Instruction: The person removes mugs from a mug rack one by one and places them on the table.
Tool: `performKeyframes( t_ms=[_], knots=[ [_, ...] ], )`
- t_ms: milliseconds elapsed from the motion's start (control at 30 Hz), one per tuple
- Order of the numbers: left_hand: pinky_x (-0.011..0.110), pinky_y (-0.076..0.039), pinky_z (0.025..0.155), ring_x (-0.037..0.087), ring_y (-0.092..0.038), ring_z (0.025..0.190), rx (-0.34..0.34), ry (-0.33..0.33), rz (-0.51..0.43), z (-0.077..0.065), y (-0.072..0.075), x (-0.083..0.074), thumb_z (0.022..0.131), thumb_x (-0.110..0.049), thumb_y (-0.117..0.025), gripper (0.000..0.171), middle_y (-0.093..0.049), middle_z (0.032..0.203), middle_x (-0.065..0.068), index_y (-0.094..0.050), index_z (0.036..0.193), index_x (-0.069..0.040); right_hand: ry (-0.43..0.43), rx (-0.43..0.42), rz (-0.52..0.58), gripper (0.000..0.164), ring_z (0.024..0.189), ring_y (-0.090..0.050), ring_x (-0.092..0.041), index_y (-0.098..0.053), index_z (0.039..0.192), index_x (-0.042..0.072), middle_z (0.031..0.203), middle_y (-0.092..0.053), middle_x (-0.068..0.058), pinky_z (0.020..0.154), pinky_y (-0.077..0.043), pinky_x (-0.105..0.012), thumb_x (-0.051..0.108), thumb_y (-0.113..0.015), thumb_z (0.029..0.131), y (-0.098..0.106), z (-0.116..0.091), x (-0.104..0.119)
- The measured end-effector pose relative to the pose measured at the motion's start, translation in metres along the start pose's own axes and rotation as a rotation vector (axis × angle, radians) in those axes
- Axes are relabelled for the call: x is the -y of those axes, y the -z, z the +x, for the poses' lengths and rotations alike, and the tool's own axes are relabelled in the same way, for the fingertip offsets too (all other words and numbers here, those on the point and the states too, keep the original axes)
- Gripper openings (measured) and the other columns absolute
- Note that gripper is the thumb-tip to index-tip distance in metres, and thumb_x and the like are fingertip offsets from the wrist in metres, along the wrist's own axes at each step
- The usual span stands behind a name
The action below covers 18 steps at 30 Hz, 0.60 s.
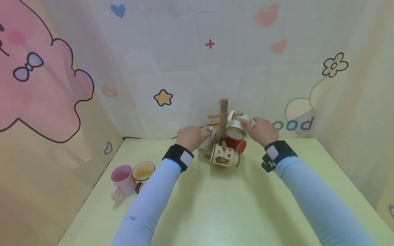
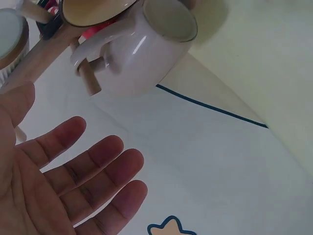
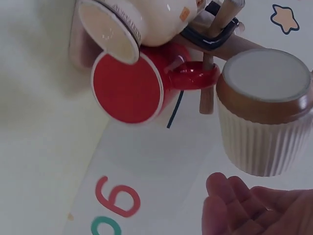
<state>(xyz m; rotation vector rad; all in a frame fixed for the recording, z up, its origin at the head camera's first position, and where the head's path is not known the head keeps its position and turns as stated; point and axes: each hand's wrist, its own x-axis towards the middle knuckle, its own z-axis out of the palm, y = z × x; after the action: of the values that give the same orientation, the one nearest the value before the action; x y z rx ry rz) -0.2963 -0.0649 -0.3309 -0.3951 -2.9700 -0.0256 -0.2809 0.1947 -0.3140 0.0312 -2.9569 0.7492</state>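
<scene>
A wooden mug tree [image 1: 223,119] stands near the back wall with several mugs on its pegs. My left hand [image 1: 190,137] is beside it on the left, fingers loosely spread and holding nothing, near a plain white mug [image 2: 142,54] whose handle loops over a peg. To the right, my right hand [image 1: 263,131] has relaxed fingers beside a white ribbed mug [image 3: 266,112] with a brown band, hung on an upper peg. Whether they touch it I cannot tell. Lower down hang a red mug [image 3: 129,88] and a cream mug [image 1: 223,159] with a bear print.
At the table's left a pink mug [image 1: 123,181] stands upright next to a cream mug [image 1: 144,171] with a dark rim and handle. The pale green table [image 1: 227,212] meets a printed cloth wall [image 1: 184,68] behind the tree.
</scene>
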Motion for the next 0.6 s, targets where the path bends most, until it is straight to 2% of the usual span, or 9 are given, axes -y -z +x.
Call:
performKeyframes(
  t_ms=[133, 233, 400, 500, 600],
  knots=[
    [0.033, -0.053, 0.056, 0.017, -0.058, 0.059, 0.023, -0.003, 0.043, -0.005, -0.010, 0.000, 0.100, -0.054, -0.051, 0.051, -0.059, 0.066, 0.002, -0.070, 0.115, -0.010, -0.031, 0.064, 0.058, 0.098, 0.125, -0.046, -0.053, -0.032, 0.147, -0.010, 0.141, -0.044, -0.035, 0.098, -0.040, -0.065, 0.072, -0.021, 0.096, -0.005, 0.001, -0.004],
    [0.032, -0.052, 0.054, 0.016, -0.058, 0.059, 0.032, -0.002, 0.026, -0.009, -0.016, 0.000, 0.100, -0.052, -0.052, 0.049, -0.060, 0.066, 0.001, -0.070, 0.117, -0.010, -0.047, 0.118, 0.144, 0.099, 0.122, -0.049, -0.052, -0.030, 0.147, -0.011, 0.141, -0.043, -0.036, 0.098, -0.042, -0.062, 0.073, -0.020, 0.096, -0.009, 0.000, -0.004],
    [0.033, -0.050, 0.053, 0.017, -0.058, 0.060, 0.078, 0.002, -0.048, -0.019, -0.025, 0.000, 0.097, -0.048, -0.059, 0.046, -0.061, 0.070, 0.003, -0.069, 0.114, -0.006, -0.087, 0.207, 0.386, 0.099, 0.119, -0.054, -0.048, -0.031, 0.147, -0.012, 0.140, -0.044, -0.034, 0.095, -0.048, -0.053, 0.073, -0.024, 0.096, -0.014, -0.002, -0.004],
    [0.034, -0.051, 0.058, 0.019, -0.061, 0.065, 0.126, 0.018, -0.080, -0.024, -0.031, 0.000, 0.097, -0.048, -0.059, 0.047, -0.065, 0.078, 0.005, -0.068, 0.112, -0.005, -0.111, 0.256, 0.529, 0.098, 0.126, -0.049, -0.049, -0.031, 0.147, -0.010, 0.143, -0.041, -0.033, 0.099, -0.045, -0.053, 0.073, -0.026, 0.095, -0.017, -0.002, -0.003],
    [0.037, -0.053, 0.064, 0.023, -0.066, 0.074, 0.155, 0.037, -0.099, -0.030, -0.036, 0.001, 0.097, -0.050, -0.059, 0.050, -0.068, 0.088, 0.009, -0.067, 0.116, -0.005, -0.134, 0.300, 0.620, 0.098, 0.128, -0.045, -0.049, -0.032, 0.147, -0.008, 0.143, -0.040, -0.031, 0.103, -0.042, -0.053, 0.074, -0.027, 0.094, -0.019, 0.000, -0.002]
  ],
)
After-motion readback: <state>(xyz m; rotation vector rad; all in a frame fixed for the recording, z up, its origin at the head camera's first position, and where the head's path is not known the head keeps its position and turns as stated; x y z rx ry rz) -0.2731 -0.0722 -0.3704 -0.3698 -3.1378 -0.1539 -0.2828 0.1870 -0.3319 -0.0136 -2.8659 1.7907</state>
